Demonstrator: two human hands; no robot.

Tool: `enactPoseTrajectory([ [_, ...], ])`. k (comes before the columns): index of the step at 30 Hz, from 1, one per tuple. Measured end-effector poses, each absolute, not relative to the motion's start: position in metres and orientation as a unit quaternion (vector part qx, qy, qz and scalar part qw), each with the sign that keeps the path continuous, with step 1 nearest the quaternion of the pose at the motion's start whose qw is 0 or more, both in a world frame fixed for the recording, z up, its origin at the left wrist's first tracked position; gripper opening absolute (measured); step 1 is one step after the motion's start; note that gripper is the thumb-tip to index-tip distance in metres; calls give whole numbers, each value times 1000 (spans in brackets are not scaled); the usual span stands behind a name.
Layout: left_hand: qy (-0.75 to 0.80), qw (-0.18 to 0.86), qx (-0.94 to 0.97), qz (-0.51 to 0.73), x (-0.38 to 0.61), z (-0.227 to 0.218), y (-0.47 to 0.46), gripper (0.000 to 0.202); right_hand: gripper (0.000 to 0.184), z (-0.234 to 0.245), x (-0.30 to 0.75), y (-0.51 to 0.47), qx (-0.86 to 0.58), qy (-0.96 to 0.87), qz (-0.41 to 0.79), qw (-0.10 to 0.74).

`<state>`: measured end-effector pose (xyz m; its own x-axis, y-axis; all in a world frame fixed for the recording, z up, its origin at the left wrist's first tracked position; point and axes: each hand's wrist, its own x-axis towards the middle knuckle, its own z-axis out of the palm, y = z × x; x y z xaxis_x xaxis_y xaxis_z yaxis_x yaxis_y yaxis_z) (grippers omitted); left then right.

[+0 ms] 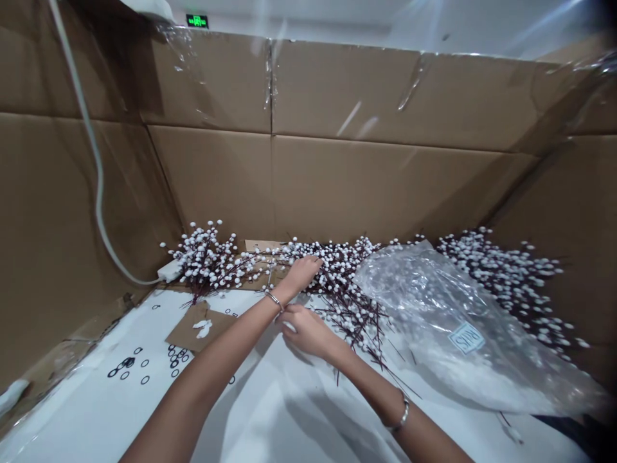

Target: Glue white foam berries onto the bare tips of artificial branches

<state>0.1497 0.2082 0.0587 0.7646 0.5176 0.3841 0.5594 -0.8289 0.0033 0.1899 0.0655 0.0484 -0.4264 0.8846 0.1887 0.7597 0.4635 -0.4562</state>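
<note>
My left hand (303, 272) reaches into the near side of a heap of artificial berry stems (347, 263), white berries on dark red twigs. Its fingers are bent closed against the stems, and their tips are partly hidden. Just below the left wrist, my right hand (304, 329) is closed in a pinch beside a silver bracelet (274, 300). What the right fingers hold, if anything, I cannot make out. Loose twigs (361, 321) spread from the heap toward the right forearm.
A clear plastic bag (434, 321) with a label lies at right, near more berry stems (506, 276). Another bunch (205, 254) stands at left by a white power strip (169, 271). Small black rings (128, 363) and a cardboard piece (200, 325) lie on the white surface. Cardboard walls (337, 186) enclose it.
</note>
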Motion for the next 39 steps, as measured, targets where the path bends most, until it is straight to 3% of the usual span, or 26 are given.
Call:
enactPoseTrajectory([
  [5,-239,14,-948,-210,145,58,205,42,29,25,200,106,-581,-766,143,234],
  [9,-193,-15,-954,-229,115,62,205,54,58,10,207,132,-602,-730,142,290],
  [15,-305,24,-902,-304,28,58,212,30,77,0,219,151,-581,-704,155,379],
  [19,-303,46,-917,-254,-17,31,225,28,75,-6,218,154,-579,-695,164,393],
  [24,-268,100,-947,-146,-32,-4,253,49,74,-15,209,152,-592,-700,164,363],
  [29,-322,120,-926,-156,-48,-8,280,57,72,-18,207,147,-611,-699,161,334],
  [39,-373,176,-892,-183,-103,-4,320,50,73,-17,205,146,-633,-696,150,304],
])
